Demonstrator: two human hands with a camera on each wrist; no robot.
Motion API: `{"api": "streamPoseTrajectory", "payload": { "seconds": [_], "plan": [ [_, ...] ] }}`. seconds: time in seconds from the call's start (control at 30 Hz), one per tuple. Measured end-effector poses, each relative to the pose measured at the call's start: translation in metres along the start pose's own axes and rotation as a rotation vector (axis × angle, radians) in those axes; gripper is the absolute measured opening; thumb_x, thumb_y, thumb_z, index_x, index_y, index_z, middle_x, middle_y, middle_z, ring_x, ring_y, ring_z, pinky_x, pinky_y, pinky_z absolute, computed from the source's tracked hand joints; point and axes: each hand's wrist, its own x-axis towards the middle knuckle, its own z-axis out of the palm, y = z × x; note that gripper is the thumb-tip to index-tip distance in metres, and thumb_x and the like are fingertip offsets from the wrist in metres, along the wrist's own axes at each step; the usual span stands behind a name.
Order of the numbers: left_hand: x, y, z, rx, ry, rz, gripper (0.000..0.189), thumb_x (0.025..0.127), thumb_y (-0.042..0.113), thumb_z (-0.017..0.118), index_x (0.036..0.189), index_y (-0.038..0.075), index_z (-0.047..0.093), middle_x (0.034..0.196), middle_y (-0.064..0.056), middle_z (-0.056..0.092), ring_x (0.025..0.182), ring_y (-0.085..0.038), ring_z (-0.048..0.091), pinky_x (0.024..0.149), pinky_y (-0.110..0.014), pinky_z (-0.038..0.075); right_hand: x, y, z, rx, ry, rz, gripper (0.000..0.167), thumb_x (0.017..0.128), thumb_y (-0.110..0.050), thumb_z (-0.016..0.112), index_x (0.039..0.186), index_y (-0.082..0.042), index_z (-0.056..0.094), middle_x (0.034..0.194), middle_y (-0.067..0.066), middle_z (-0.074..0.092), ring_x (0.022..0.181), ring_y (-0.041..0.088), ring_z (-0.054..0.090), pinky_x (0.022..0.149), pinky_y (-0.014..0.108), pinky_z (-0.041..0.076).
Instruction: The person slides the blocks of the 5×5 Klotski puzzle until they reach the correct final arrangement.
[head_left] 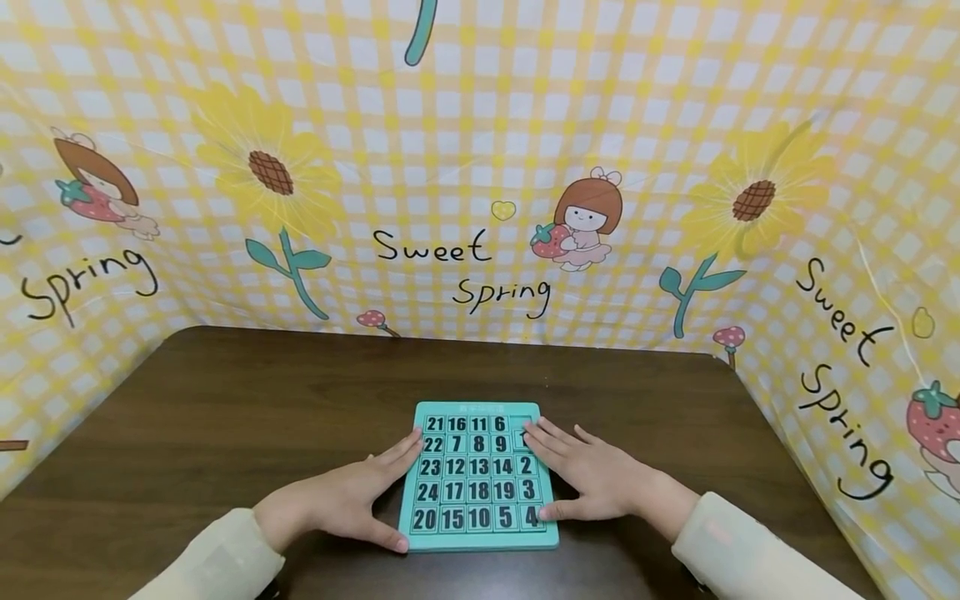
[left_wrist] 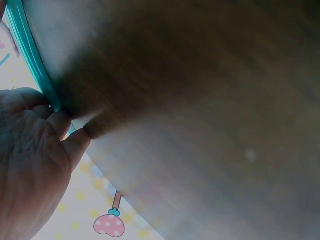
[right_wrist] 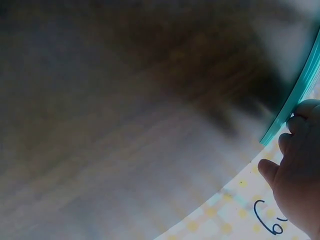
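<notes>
A turquoise number slide puzzle lies flat on the brown table in the head view, its numbered tiles set in rows. The gap among the tiles is at the top right corner, above the tile marked 1. My left hand rests along the puzzle's left side, fingers straight, thumb at the lower left corner. My right hand lies on the right side with extended fingers; its fingertips partly cover the 1 tile, and the thumb touches beside the 4. Both wrist views show only the frame's side edge and the hands' outer sides.
The dark wooden table stretches around the puzzle. A yellow checked cloth with flowers and "Sweet Spring" lettering hangs upright behind the table and along both sides.
</notes>
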Motion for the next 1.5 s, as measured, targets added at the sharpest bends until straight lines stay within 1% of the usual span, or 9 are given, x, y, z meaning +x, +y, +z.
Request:
{"api": "streamPoseTrajectory", "payload": {
  "seconds": [0.33, 0.47, 0.6, 0.77, 0.9, 1.0, 1.17, 1.3, 1.5],
  "plan": [
    [0.0, 0.001, 0.0, 0.006, -0.005, 0.004, 0.121, 0.077, 0.064, 0.075, 0.16, 0.007, 0.008, 0.169, -0.011, -0.004, 0.152, -0.037, 0.015, 0.115, -0.069, 0.021, 0.009, 0.004, -0.005, 0.009, -0.001, 0.038, 0.093, 0.094, -0.069, 0.045, 0.161, -0.012, 0.013, 0.169, 0.004, 0.004, 0.156, 0.025, 0.001, 0.12, 0.065, 0.017],
    [0.0, 0.002, 0.001, 0.006, -0.005, 0.012, 0.121, 0.077, 0.063, 0.075, 0.16, 0.007, 0.008, 0.168, -0.012, -0.004, 0.152, -0.038, 0.016, 0.114, -0.07, 0.021, 0.011, 0.006, -0.007, 0.017, 0.002, 0.039, 0.092, 0.095, -0.067, 0.047, 0.16, -0.011, 0.014, 0.169, 0.005, 0.006, 0.156, 0.027, 0.002, 0.119, 0.066, 0.017],
    [0.0, 0.001, 0.001, 0.001, -0.009, 0.006, 0.121, 0.077, 0.063, 0.075, 0.16, 0.007, 0.008, 0.169, -0.012, -0.004, 0.152, -0.038, 0.016, 0.115, -0.069, 0.02, 0.011, 0.007, -0.008, 0.009, 0.01, 0.032, 0.091, 0.095, -0.067, 0.046, 0.16, -0.012, 0.014, 0.169, 0.005, 0.006, 0.156, 0.028, 0.002, 0.119, 0.066, 0.017],
    [0.0, 0.002, 0.002, -0.004, -0.012, 0.0, 0.12, 0.077, 0.063, 0.075, 0.16, 0.007, 0.008, 0.169, -0.011, -0.004, 0.152, -0.037, 0.015, 0.115, -0.069, 0.02, 0.006, 0.006, -0.007, -0.003, 0.027, 0.019, 0.092, 0.095, -0.068, 0.045, 0.161, -0.013, 0.013, 0.169, 0.003, 0.004, 0.156, 0.024, 0.001, 0.12, 0.065, 0.017],
    [0.0, 0.002, 0.001, -0.004, -0.007, -0.003, 0.12, 0.077, 0.062, 0.076, 0.16, 0.007, 0.009, 0.169, -0.011, -0.004, 0.152, -0.038, 0.016, 0.115, -0.069, 0.02, -0.004, 0.0, -0.004, -0.003, 0.037, -0.026, 0.093, 0.094, -0.069, 0.045, 0.161, -0.013, 0.014, 0.169, 0.003, 0.005, 0.156, 0.024, 0.003, 0.119, 0.065, 0.018],
    [-0.001, 0.002, 0.0, -0.001, -0.006, -0.004, 0.12, 0.077, 0.062, 0.076, 0.16, 0.007, 0.009, 0.169, -0.011, -0.004, 0.152, -0.038, 0.016, 0.115, -0.069, 0.02, -0.013, -0.006, -0.001, 0.016, 0.031, -0.062, 0.093, 0.094, -0.069, 0.046, 0.16, -0.012, 0.015, 0.169, 0.004, 0.006, 0.156, 0.025, 0.005, 0.118, 0.066, 0.02],
    [-0.001, 0.002, -0.001, 0.004, -0.004, -0.007, 0.121, 0.077, 0.063, 0.075, 0.16, 0.008, 0.008, 0.169, -0.011, -0.004, 0.152, -0.038, 0.016, 0.115, -0.068, 0.021, -0.024, -0.014, 0.003, 0.05, 0.019, -0.079, 0.093, 0.094, -0.068, 0.046, 0.16, -0.012, 0.015, 0.169, 0.003, 0.007, 0.156, 0.024, 0.007, 0.117, 0.065, 0.021],
    [-0.001, 0.001, -0.001, 0.001, 0.0, -0.014, 0.121, 0.076, 0.063, 0.075, 0.161, 0.009, 0.008, 0.169, -0.01, -0.003, 0.152, -0.037, 0.016, 0.116, -0.068, 0.02, -0.026, -0.015, 0.006, 0.043, 0.016, -0.071, 0.093, 0.093, -0.07, 0.045, 0.16, -0.013, 0.016, 0.169, 0.002, 0.007, 0.156, 0.023, 0.008, 0.117, 0.065, 0.023],
    [0.0, 0.002, -0.002, 0.004, 0.0, -0.008, 0.121, 0.077, 0.063, 0.075, 0.161, 0.008, 0.008, 0.169, -0.011, -0.003, 0.152, -0.037, 0.017, 0.115, -0.068, 0.021, -0.023, -0.011, 0.006, 0.002, 0.033, -0.073, 0.094, 0.093, -0.072, 0.043, 0.161, -0.012, 0.015, 0.169, 0.003, 0.007, 0.156, 0.024, 0.008, 0.117, 0.065, 0.024]
  ]
}}
